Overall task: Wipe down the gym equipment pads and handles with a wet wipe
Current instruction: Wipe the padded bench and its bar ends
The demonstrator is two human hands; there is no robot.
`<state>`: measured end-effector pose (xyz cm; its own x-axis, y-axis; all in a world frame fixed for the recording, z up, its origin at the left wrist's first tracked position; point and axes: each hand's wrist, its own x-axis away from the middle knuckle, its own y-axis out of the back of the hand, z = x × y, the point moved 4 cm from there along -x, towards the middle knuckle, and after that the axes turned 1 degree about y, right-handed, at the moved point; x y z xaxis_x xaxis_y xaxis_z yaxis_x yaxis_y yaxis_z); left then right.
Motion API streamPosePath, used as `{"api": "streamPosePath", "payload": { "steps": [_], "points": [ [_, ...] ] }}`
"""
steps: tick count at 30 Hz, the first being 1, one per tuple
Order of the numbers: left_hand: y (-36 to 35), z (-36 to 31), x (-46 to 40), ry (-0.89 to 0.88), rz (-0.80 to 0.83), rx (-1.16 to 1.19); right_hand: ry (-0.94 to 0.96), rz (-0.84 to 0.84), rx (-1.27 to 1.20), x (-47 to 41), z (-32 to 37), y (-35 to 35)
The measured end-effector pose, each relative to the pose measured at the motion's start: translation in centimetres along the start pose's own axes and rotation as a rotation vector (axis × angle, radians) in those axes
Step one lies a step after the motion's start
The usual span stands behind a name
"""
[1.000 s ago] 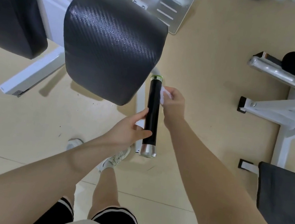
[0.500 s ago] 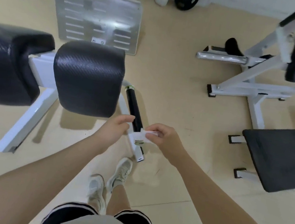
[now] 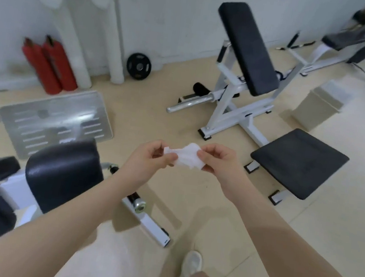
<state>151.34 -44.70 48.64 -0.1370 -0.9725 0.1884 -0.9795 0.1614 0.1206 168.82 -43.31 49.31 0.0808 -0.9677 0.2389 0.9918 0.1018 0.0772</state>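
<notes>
**Wet wipe held between both hands, clear of the machines**

The wet wipe (image 3: 184, 157) is up in the air in front of the person, crumpled and stretched a little between the two hands, above bare floor and touching no equipment. The left hand (image 3: 148, 159) pinches its left end between thumb and fingertips; the right hand (image 3: 217, 160) pinches the right end the same way, fingers curled in. Both forearms reach forward from the bottom corners of the view.

Below and left of the hands stand two black pads (image 3: 64, 173) on a white frame (image 3: 14, 192), the nearer one glossy with a woven texture. A black handle with a metal end cap (image 3: 138, 203) pokes out just under the left forearm, which hides most of it. Behind the pads a grey slotted metal footplate (image 3: 55, 120) leans at an angle.

To the right of the hands and well apart from them stands another white machine, with a long tilted black back pad (image 3: 248, 46), a flat black seat pad (image 3: 299, 161) nearer the person, and a chrome bar (image 3: 191, 103) sticking out at floor level. Against the far wall are two red cylinders (image 3: 49, 64), a black weight plate (image 3: 139, 66) and white posts. A pale bin (image 3: 319, 106) sits on the floor at right. One white shoe (image 3: 192, 263) shows at the bottom.
</notes>
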Motion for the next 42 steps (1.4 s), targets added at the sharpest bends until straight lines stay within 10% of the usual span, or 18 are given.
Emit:
{"api": "streamPosePath", "payload": {
  "steps": [11, 20, 42],
  "points": [
    [-11.2, -5.9, -11.1, -0.025, 0.121, 0.069, -0.215, -0.048, -0.091, -5.7, 0.2, 14.8],
    [-25.0, -11.8, -24.6, -0.119, 0.179, -0.12, 0.188, 0.075, 0.407, -14.4, 5.4, 27.9],
    [-30.4, -17.1, -63.0, 0.186, 0.333, 0.253, -0.192, -0.061, -0.189, -49.5, 8.4, 47.3]
  ]
}}
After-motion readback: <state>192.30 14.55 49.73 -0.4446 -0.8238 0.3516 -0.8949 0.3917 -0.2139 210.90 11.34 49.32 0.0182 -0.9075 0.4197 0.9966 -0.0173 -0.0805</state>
